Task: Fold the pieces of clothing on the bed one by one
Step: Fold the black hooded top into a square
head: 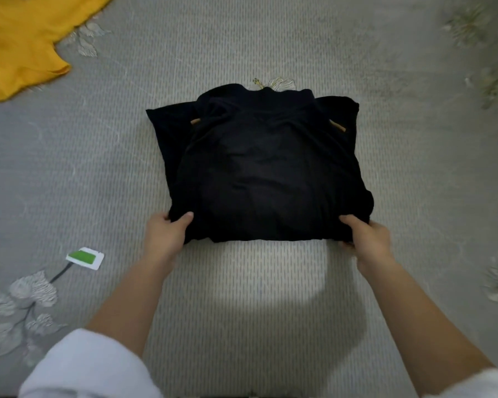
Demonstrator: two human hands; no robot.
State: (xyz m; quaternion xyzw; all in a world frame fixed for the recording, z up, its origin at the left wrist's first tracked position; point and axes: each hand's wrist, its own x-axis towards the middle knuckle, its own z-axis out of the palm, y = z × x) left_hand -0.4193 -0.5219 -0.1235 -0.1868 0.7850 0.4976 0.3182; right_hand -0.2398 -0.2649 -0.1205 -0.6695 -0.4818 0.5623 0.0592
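Head view, looking down over a person's two bare forearms onto a grey patterned bed (270,297). A black garment (262,168) lies in the middle of the bed, already folded into a rough square, with its collar end at the far side and small tan trims showing near the upper left and right. The left hand (166,235) pinches the garment's near left corner, thumb on top and fingers tucked beneath the cloth. The right hand (367,238) grasps the near right corner the same way. Holding both near corners at once likely keeps the layers together so the near edge can be lifted evenly for one more fold toward the collar, or so the bundle can be carried off whole. A yellow garment (20,44) lies spread out, not yet folded, at the bed's far left corner, well apart from the black one, apparently waiting its turn. A small white and green tag (84,257) with a dark cord rests near the left edge.
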